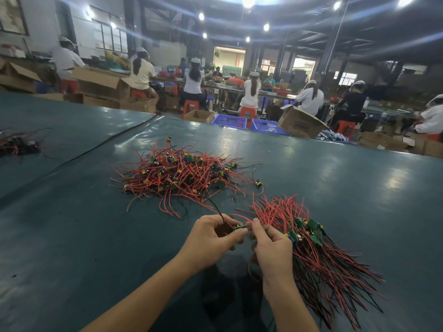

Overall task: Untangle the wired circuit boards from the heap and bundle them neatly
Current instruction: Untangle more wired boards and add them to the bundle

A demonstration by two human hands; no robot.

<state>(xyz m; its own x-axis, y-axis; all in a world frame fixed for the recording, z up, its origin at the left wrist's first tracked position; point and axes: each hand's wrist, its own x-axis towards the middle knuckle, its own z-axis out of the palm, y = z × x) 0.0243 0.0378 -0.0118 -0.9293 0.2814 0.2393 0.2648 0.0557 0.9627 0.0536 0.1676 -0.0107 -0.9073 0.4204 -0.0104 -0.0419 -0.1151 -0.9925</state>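
A tangled heap (182, 176) of small green circuit boards with red and black wires lies in the middle of the dark green table (72, 236). To its right and nearer me lies an aligned bundle (316, 250), boards together and wires fanning out both ways. My left hand (211, 243) pinches one small green board (241, 227) whose black and red wires trail back toward the heap. My right hand (271, 248) pinches wires at that board's right end, just left of the bundle.
A second small tangle of wires (16, 142) lies at the far left of the table. A black cable (96, 147) runs across the table's seam. Beyond the far edge stand blue crates (229, 121), cardboard boxes (299, 123) and seated workers.
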